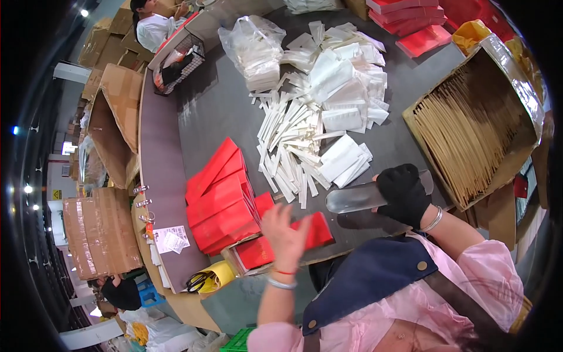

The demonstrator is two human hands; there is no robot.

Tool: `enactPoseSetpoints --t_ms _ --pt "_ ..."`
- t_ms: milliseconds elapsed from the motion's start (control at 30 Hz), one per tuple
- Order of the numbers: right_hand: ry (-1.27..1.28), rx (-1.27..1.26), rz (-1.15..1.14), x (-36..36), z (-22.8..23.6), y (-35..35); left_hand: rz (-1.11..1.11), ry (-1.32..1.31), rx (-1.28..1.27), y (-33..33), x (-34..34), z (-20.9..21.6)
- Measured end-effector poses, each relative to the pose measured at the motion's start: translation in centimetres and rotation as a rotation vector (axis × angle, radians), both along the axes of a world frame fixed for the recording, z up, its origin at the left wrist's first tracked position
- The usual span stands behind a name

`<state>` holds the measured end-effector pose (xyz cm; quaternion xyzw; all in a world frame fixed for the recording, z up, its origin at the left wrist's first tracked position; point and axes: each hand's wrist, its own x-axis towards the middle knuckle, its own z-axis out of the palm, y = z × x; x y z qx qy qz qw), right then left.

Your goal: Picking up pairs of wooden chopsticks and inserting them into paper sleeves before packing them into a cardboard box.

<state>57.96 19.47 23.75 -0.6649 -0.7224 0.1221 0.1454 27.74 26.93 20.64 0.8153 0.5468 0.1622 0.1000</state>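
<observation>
My left hand, bare with a bangle and a red string at the wrist, hovers over a red paper packet at the near table edge. Its fingers are spread, and I see nothing held in them. In a black glove, my right hand is closed around a long, clear piece with rounded ends, held low over the table; its exact kind I cannot make out. Left of my left hand lies a stack of red paper packets. White narrow paper strips and flat white packets lie beyond my hands.
A cardboard box of thin tan sticks stands at the right. Further back are a clear bag of white packets, a black wire basket and red stacks. A yellow holder with scissors hangs at the near left edge.
</observation>
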Motion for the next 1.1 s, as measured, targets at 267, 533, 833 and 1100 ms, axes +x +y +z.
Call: enactPoseSetpoints --t_ms 267,533,833,1100 --pt "-0.089 -0.043 0.131 -0.7 -0.7 0.4 0.185 -0.155 -0.259 -3.2 2.0 -3.5" --pt "0.021 -0.169 0.304 -6.3 -4.5 1.5 0.143 -0.213 -0.286 -3.3 2.6 -2.7" --pt "0.2 0.24 0.009 1.4 -3.5 1.2 0.103 -0.086 -0.152 2.9 2.9 -4.9" --pt "0.082 0.321 -0.675 16.5 -2.3 -6.2 0.079 -0.177 -0.147 3.1 3.8 -4.2"
